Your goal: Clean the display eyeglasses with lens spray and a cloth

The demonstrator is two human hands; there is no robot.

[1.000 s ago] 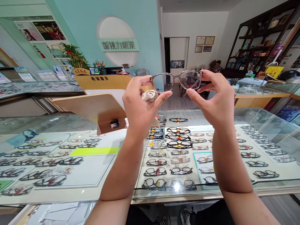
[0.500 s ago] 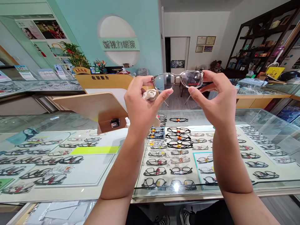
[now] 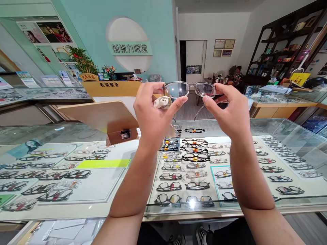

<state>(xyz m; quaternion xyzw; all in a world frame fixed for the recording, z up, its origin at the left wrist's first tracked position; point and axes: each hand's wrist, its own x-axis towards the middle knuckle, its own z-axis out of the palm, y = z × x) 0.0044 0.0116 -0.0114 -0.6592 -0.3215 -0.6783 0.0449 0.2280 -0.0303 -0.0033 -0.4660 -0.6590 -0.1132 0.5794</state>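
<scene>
Raised above the glass display case is a pair of eyeglasses with a clear greyish frame, its lenses facing the room and its temple arms hanging below. Red lettering marks the right lens. My left hand pinches the left end of the frame between thumb and fingers. A crumpled pale cloth is tucked into that same palm, with a corner showing below the hand. My right hand grips the right end of the frame, its thumb at the lower rim. The fingertips behind the frame are partly hidden.
Under my arms the glass display case holds several rows of eyeglasses. A wooden stand rests on it at left. Another glass counter is at right. A person is at the far back, near a dark shelf.
The eyeglasses have shifted slightly left and turned a little, so the right lens looks narrower. My right hand has moved left with them; my left hand has barely moved.
</scene>
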